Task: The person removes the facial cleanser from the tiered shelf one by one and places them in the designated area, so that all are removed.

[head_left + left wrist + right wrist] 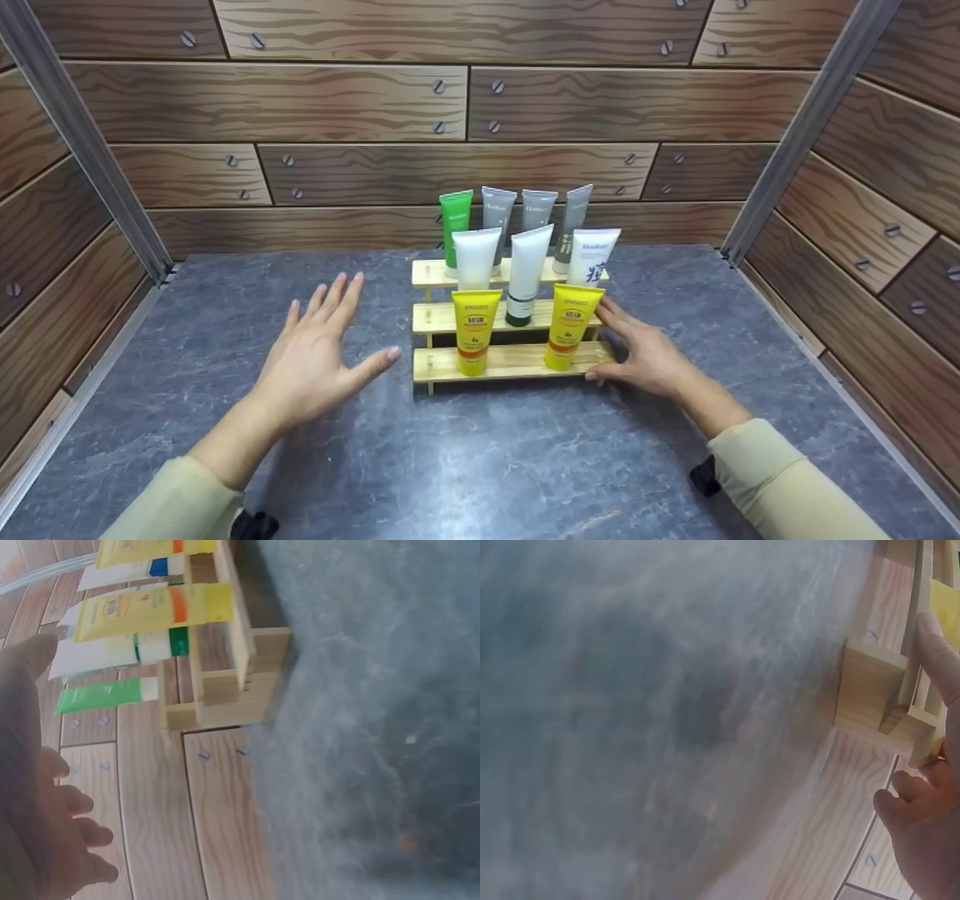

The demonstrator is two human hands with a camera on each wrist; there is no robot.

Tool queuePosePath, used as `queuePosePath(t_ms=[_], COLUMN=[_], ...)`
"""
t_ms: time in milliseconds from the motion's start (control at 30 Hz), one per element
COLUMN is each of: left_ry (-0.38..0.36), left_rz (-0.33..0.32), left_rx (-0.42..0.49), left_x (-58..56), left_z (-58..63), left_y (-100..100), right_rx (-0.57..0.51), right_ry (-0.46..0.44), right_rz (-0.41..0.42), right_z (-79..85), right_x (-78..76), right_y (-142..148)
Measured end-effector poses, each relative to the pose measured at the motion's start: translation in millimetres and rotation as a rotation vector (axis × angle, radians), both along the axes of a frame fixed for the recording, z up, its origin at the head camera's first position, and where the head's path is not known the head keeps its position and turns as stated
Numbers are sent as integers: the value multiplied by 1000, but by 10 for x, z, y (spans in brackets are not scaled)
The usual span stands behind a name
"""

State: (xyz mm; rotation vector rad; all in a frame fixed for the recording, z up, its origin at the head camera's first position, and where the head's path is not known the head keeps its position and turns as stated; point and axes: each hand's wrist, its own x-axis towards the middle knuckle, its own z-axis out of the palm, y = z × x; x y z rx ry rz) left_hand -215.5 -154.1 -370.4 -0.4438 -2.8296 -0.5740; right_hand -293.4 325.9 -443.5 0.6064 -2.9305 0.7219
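Observation:
A three-step wooden display rack (517, 365) stands on the table holding upright squeeze tubes. Its lowest step bears two yellow tubes, a left one (474, 334) and a right one (574, 326). White tubes (529, 270) stand on the middle step; a green tube (456, 229) and grey tubes (497, 214) stand at the top. My right hand (652, 356) grips the rack's right end, thumb at the front of the lowest step and fingers bent behind. My left hand (311, 360) hovers left of the rack, fingers straight and apart, touching nothing. The left wrist view shows the rack (240, 701) beyond the thumb.
The grey marbled tabletop (465, 465) extends in front of the rack and to both sides. Wood-patterned panels (337, 101) form the back and side walls, with metal posts (814, 127) at the corners.

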Motion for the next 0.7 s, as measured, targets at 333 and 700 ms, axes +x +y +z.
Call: queuePosePath(t_ms=[333, 700], left_ry=[11, 4], left_rz=[-103, -201], left_rx=[216, 466], left_x=[-328, -738], left_z=[257, 580], left_y=[97, 352], right_rx=[-74, -107], right_ry=[-19, 7], right_rz=[6, 12], right_z=[-57, -81], right_x=[-36, -22], right_y=[-17, 27])
